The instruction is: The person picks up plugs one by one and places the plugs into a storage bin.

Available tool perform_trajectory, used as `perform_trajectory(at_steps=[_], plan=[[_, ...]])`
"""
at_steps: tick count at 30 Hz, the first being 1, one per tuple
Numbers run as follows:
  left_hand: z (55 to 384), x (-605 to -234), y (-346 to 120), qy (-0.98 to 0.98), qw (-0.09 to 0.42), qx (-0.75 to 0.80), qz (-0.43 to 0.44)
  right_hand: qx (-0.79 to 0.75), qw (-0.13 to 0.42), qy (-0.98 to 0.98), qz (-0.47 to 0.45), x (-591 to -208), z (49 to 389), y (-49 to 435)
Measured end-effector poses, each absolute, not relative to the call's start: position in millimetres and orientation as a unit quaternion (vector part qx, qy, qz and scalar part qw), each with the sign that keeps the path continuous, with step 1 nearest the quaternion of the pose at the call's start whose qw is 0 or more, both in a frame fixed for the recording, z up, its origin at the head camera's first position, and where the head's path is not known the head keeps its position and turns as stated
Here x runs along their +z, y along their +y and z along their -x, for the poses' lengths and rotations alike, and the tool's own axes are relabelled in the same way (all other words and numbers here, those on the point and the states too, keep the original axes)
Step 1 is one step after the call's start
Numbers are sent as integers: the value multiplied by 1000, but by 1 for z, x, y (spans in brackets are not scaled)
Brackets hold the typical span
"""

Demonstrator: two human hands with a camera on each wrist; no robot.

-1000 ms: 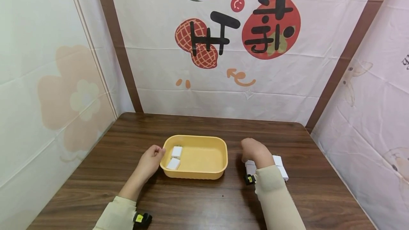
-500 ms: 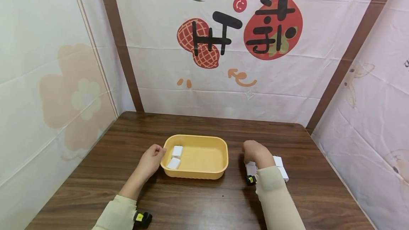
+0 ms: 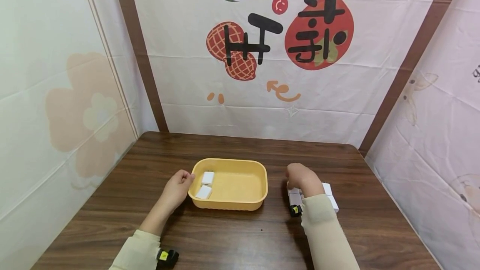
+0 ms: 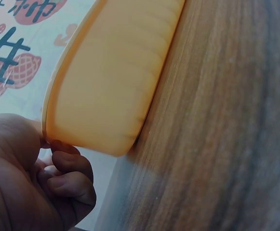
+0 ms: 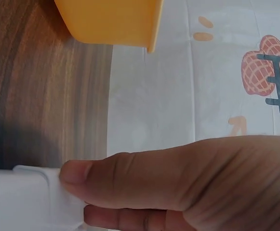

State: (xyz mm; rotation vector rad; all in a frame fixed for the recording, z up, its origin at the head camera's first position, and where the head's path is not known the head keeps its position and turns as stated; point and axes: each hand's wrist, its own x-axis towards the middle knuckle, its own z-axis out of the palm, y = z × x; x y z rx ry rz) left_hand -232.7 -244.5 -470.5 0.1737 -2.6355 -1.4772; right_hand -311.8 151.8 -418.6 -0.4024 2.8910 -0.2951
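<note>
A yellow plastic basin [image 3: 236,184] stands mid-table, holding two white charger plugs [image 3: 208,178] at its left end. My left hand [image 3: 178,186] pinches the basin's left rim; in the left wrist view the thumb and curled fingers [image 4: 71,185] meet at the rim's corner. To the right of the basin, my right hand [image 3: 303,178] reaches down over more white charger plugs. The right wrist view shows its thumb [image 5: 77,172] and a finger pinching the end of a white charger plug [image 5: 19,199]. Part of that group is hidden under the hand and sleeve.
White charger plugs [image 3: 332,203] lie just right of my right wrist. Black wrist cameras [image 3: 167,258] sit on both wrists. A printed white cloth [image 3: 240,116] hangs behind the brown wooden table [image 3: 240,241], with cloth walls on both sides.
My right hand shifts very slightly to the right over the charger plugs. The left hand, the basin and the plugs inside it stay put.
</note>
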Motion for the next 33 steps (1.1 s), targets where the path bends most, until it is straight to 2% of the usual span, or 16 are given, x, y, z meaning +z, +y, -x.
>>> perform_trajectory(at_steps=[7,33], plan=[[233,-471,-246,-871,55,-485,-54,-119,128,976,127,-415,307,155],[233,-470,-244,-872,55,-482,-64,-120,141,973,139,-414,306,154]])
